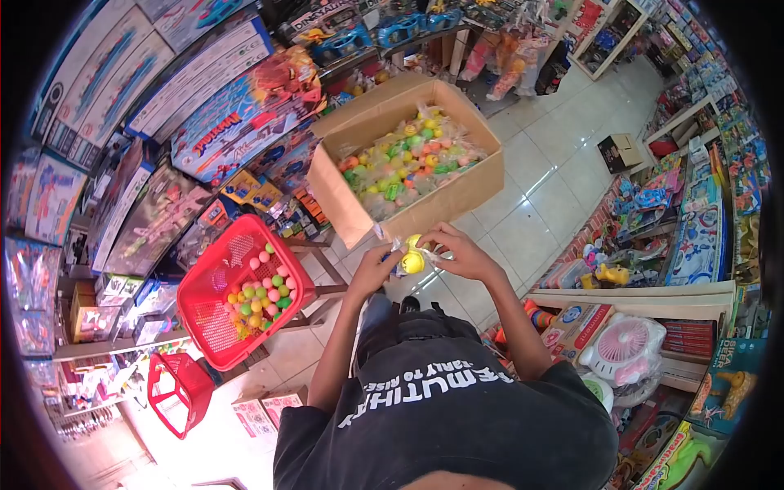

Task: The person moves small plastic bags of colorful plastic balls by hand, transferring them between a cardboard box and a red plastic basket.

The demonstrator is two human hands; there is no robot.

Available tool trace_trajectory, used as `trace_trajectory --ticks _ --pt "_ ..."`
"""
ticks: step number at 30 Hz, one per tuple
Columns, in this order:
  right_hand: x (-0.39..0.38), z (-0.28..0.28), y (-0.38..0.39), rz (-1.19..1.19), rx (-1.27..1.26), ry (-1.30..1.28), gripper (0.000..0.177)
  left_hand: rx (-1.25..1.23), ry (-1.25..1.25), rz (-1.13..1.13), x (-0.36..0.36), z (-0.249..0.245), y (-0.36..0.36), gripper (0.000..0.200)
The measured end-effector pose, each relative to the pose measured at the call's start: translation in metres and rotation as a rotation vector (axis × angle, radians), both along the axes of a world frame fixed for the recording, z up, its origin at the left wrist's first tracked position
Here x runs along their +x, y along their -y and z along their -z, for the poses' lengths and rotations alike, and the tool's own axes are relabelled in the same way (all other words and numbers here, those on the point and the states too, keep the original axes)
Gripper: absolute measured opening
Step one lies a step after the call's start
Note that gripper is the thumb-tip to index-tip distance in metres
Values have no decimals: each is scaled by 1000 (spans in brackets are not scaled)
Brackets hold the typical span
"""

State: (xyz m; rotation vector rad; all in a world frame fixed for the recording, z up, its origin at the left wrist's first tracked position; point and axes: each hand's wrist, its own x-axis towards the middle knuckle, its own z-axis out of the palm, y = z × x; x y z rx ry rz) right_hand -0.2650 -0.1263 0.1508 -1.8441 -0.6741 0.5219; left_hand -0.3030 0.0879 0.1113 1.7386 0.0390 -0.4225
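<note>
My left hand point(378, 266) and my right hand point(462, 251) hold a small clear plastic bag between them, in front of my body. Yellow balls point(413, 260) show inside it, one with dark markings like a face. The fingers of both hands are closed, pinching the plastic from either side. Just beyond my hands stands an open cardboard box point(445, 194), filled with bagged balls point(408, 159) in yellow, green and orange. To the left is a red plastic basket point(214, 327), where loose pink, green and yellow balls point(263, 298) lie gathered toward one side.
Boxed toys point(245, 114) line the shelves on the left. A smaller red basket point(181, 392) is below the large one. At right, a pink-and-white fan point(622, 347) in plastic sits by a low shelf. A small cardboard box point(621, 153) rests on the tiled floor point(547, 175).
</note>
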Motion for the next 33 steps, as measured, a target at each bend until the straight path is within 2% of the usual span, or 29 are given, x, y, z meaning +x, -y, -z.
trace_trajectory --ticks 5,8,11,12,16,19,21,23,26,29,33 --pt "16 17 16 86 28 -37 28 -2 -36 43 27 -4 17 36" --pt "30 22 26 125 33 41 27 15 -16 86 51 8 25 36" --pt "54 23 33 166 27 43 25 0 -26 100 79 10 34 37" --pt "63 23 35 189 34 37 24 24 71 89 89 14 37 37" --pt "108 26 36 231 65 88 22 -5 -5 85 128 13 43 35" --pt "146 40 33 262 32 72 23 -32 -59 -17 152 10 45 34" --pt "170 47 27 296 56 38 22 -60 -12 -186 167 20 42 35" --pt "195 58 21 328 77 2 21 -44 -78 -207 188 43 33 33" --pt "234 69 12 354 91 126 19 -146 39 -343 211 52 26 25" --pt "268 72 -1 372 101 76 19 -211 60 -457 231 61 22 20" --pt "314 105 -16 400 72 194 19 -103 51 -423 261 73 12 17"
